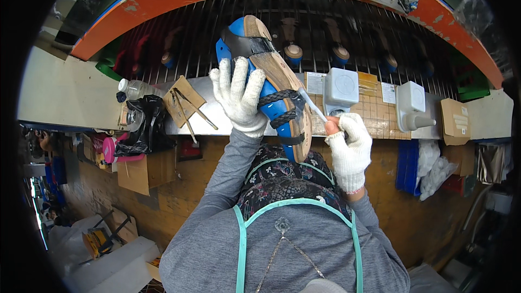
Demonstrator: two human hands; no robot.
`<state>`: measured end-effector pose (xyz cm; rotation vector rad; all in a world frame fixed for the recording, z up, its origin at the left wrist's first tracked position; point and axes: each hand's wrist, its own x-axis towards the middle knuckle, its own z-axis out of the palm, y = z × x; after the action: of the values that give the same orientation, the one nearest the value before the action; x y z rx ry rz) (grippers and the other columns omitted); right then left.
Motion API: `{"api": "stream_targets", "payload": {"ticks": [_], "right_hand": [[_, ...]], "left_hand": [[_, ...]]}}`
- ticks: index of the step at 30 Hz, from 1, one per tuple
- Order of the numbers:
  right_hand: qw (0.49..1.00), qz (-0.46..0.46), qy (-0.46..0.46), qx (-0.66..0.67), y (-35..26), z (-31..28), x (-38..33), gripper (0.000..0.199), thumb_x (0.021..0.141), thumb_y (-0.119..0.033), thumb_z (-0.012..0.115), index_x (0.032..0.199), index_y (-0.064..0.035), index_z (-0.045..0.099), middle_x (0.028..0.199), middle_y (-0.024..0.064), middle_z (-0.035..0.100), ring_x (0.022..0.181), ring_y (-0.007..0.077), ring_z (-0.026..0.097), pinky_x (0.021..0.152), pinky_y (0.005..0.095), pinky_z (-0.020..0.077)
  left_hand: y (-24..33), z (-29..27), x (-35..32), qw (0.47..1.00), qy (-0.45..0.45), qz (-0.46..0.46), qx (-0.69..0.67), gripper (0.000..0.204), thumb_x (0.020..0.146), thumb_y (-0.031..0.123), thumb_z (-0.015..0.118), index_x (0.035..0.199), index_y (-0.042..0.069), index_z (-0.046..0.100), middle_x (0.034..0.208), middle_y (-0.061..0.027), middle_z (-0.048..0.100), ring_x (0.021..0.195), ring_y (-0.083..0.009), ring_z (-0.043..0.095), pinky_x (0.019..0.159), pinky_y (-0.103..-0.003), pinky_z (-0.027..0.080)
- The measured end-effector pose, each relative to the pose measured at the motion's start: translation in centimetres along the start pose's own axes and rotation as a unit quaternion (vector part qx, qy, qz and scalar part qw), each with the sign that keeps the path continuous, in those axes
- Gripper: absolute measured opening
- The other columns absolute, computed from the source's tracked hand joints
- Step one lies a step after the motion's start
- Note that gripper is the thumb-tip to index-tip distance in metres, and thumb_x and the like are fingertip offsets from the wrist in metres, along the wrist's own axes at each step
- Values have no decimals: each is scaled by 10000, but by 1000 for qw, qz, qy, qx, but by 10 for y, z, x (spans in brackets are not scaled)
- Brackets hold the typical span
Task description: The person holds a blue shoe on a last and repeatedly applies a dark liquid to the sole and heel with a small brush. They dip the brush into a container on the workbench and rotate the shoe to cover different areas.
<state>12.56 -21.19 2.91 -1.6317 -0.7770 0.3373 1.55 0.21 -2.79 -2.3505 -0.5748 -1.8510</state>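
Shoe [274, 109], blue and black with braided black straps [278, 97] and a tan sole [277, 69], tilts in the head view over the silver tabletop's [213, 111] near edge. White-gloved left hand [240, 100] lies against its left side, fingers spread; whether that grip closes cannot be told. White-gloved right hand [351, 149] pinches a slender white brush-like tool [316, 108], tip at the sole's right edge; steady support and light, even pressure seem best.
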Motion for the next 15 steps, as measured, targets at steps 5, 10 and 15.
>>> {"api": "stream_targets", "payload": {"ticks": [5,10,15], "right_hand": [[983,-122,57,-125,0,5,24,105,834,-66,758,918,-5,744,901,70,642,725,179,555,669,310,450],[996,-67,-34,-50,-1,-3,23,103,844,-67,761,915,4,735,897,66,626,734,142,562,641,293,453],[993,14,-113,29,1,-16,9,123,874,-86,737,922,27,719,871,58,595,754,116,547,650,267,439]], "left_hand": [[-4,-3,2,1000,-4,-1,8,428,852,344,753,1251,231,647,1400,-114,610,1407,-372,466,1186,-591,258],[-9,-4,2,999,-12,-24,21,441,814,299,774,1235,221,670,1381,-108,628,1372,-373,501,1158,-586,289],[-16,0,-1,996,-37,-56,56,470,778,270,780,1235,206,687,1329,-100,667,1274,-363,584,1100,-578,339]]}}
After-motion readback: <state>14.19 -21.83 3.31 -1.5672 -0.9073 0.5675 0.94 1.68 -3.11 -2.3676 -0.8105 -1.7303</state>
